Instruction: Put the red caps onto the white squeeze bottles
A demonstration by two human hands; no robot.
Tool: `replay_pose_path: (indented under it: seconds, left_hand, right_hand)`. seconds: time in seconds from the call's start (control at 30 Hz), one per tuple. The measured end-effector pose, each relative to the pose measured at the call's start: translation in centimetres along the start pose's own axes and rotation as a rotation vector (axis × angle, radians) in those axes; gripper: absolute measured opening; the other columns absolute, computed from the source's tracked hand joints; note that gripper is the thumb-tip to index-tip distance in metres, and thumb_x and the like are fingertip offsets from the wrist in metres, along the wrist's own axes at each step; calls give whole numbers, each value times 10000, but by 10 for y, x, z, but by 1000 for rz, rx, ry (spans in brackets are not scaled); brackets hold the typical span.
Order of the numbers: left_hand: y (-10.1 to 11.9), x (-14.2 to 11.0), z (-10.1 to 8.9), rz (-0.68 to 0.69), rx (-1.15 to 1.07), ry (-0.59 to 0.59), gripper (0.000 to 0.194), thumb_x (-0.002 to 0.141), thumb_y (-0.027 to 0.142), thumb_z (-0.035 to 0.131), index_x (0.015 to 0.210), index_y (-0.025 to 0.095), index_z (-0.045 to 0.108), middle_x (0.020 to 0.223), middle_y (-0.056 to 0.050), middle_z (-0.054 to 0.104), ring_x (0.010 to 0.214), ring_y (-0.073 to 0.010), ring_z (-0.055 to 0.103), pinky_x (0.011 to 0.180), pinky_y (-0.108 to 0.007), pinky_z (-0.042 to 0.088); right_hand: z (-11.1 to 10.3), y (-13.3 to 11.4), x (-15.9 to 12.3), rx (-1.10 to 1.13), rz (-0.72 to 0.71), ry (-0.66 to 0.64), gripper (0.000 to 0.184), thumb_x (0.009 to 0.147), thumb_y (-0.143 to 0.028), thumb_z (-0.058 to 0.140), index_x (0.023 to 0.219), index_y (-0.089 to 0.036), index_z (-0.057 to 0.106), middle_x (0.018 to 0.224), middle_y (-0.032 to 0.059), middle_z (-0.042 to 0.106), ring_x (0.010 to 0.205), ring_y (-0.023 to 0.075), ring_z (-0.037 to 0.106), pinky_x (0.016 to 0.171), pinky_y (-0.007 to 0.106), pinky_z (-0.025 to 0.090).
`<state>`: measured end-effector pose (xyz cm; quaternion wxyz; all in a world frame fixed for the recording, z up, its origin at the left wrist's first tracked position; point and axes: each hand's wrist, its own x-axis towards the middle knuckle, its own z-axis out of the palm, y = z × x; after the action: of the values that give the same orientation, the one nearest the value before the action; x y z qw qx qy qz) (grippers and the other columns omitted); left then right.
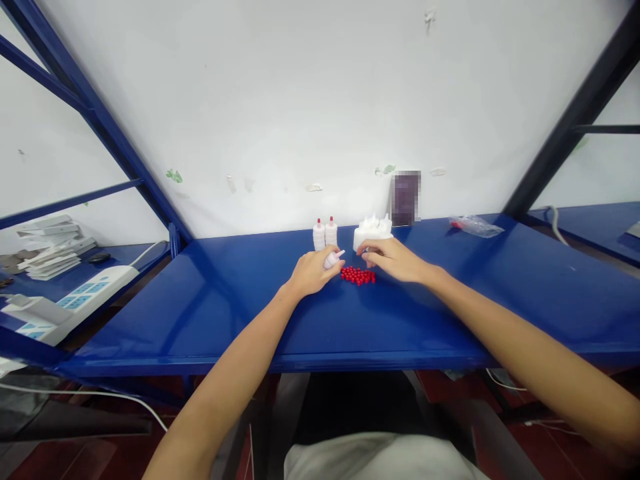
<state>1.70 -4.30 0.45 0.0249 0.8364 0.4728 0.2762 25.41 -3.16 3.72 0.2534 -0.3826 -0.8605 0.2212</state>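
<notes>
My left hand [316, 270] is wrapped round a small white squeeze bottle [331, 260], which lies tilted with its pinkish nozzle pointing right. Over the right edge of a pile of red caps [357, 275], my right hand [393, 259] has its fingers bent together; what is between them, if anything, I cannot make out. Two white bottles with red tips [325, 233] stand upright behind my left hand. Beyond my right hand is a cluster of several white bottles with bare white nozzles [373, 231], partly hidden by the fingers.
The blue table [225, 300] runs up to a white wall. A dark, blurred-out panel [406, 199] leans there. To the right lies a clear plastic bag [477, 226] with something red in it. On the left are a white power strip [85, 300] and stacked white pieces [57, 247].
</notes>
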Motion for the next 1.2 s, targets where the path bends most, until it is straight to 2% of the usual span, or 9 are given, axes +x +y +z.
replay_pose_path:
  seconds: [0.1,0.23,0.4,0.53,0.7,0.83,0.93,1.03,1.2]
  left_hand:
    - [8,1,-1,79,21,-34,355,924,486,487,1172,254,593,909,-32,720,793,-219,682,675,-273,448]
    - [10,3,-1,102,17,-32,448,902,550,513,1222,242,565,943,-43,714,803,-217,670,672,-268,432]
    - [0,3,-4,-37,-31,52,421,978,498,361,882,178,619,635,2,573,562,-136,511,583,-244,329]
    - [-2,4,-5,-48,-73,65,438,984,468,350,745,166,557,591,22,485,533,-102,420,573,-235,288]
    - [-2,5,-2,-50,-85,47,435,977,472,355,742,165,554,591,23,479,535,-103,411,572,-238,283]
    - [-3,4,-2,-30,-126,40,414,989,397,309,774,165,576,613,4,538,566,-124,482,605,-246,332]
    - [1,3,-3,10,-140,37,407,992,328,276,788,160,587,645,-15,586,595,-137,527,633,-254,362]
    - [8,3,-3,58,-114,13,384,983,290,277,794,159,585,678,-26,610,603,-142,537,630,-260,364]
    - [18,4,-1,148,-48,4,361,978,257,271,765,172,549,646,-12,592,571,-135,513,611,-258,354]
  right_hand:
    - [12,-6,1,68,-76,10,293,942,-425,473,1036,-193,627,733,2,652,661,161,572,659,279,399]
    - [17,-9,3,19,-188,108,320,974,-405,417,818,-183,587,755,23,601,701,162,536,688,292,389]
    - [8,1,5,-288,3,392,329,912,-348,499,647,-173,585,844,81,610,787,205,533,743,349,367]
    - [11,6,7,-506,116,314,343,869,-340,554,571,-187,631,750,83,674,927,278,555,806,393,332]
    - [17,9,14,-513,209,144,398,923,-359,499,630,-173,694,638,96,680,664,214,595,670,329,344]
    - [13,8,13,-444,268,222,356,942,-376,477,819,-163,733,665,93,688,650,215,616,612,303,347]
    - [12,-1,7,-275,128,239,329,959,-393,451,946,-164,686,681,48,673,609,179,589,624,284,376]
    - [16,-13,2,-138,-91,135,330,970,-457,441,1039,-177,602,760,29,652,632,160,559,637,276,392]
    - [24,-20,2,-173,-285,31,327,1021,-384,309,867,-193,525,858,51,594,723,166,516,679,290,376]
